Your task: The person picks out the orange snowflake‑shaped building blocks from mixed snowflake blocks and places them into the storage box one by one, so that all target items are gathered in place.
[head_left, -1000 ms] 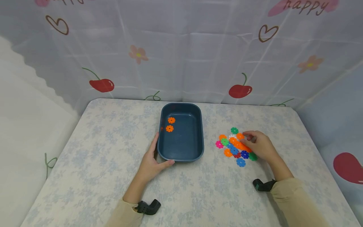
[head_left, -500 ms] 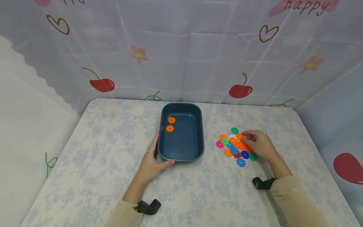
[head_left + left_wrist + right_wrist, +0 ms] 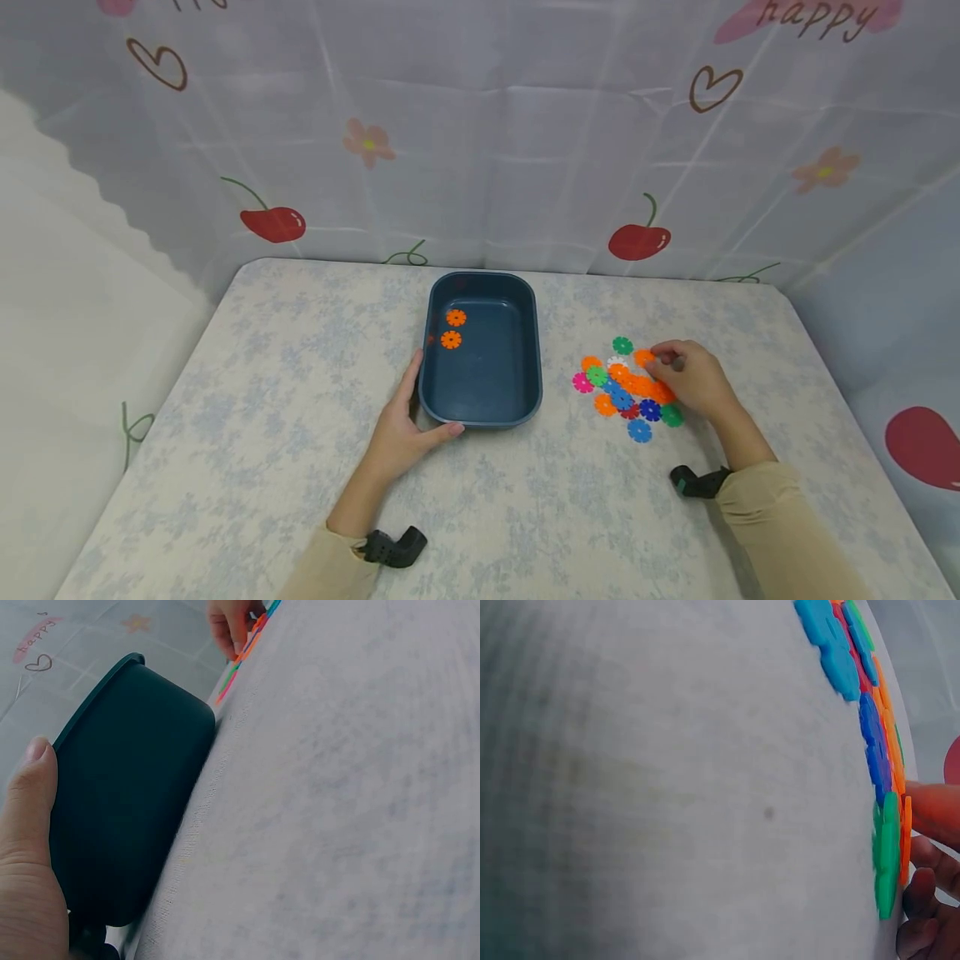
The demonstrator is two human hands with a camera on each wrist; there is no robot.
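Observation:
My left hand [image 3: 397, 429] grips the near left corner of a dark blue plastic tub [image 3: 540, 392], thumb on the near rim and fingers along the left side. In the left wrist view the thumb lies against the tub wall [image 3: 135, 787]. Two orange notched discs [image 3: 456, 317] lie flat inside the tub. My right hand [image 3: 697, 379] pinches an orange notched disc [image 3: 643, 357] between thumb and index finger at the pile's far right edge. Under and beside it spreads the pile, with blue discs [image 3: 640, 431], green discs [image 3: 622, 345] and a pink disc [image 3: 582, 382].
The table [image 3: 315, 333] wears a pale blue-flowered cloth. Behind it hangs a white curtain [image 3: 480, 150] printed with cherries and hearts. Black wrist cameras sit on the left wrist [image 3: 396, 547] and the right wrist [image 3: 699, 482].
An orange disc at the far side of the pile has shifted slightly right with my right fingers. My left hand and the tub have stayed put.

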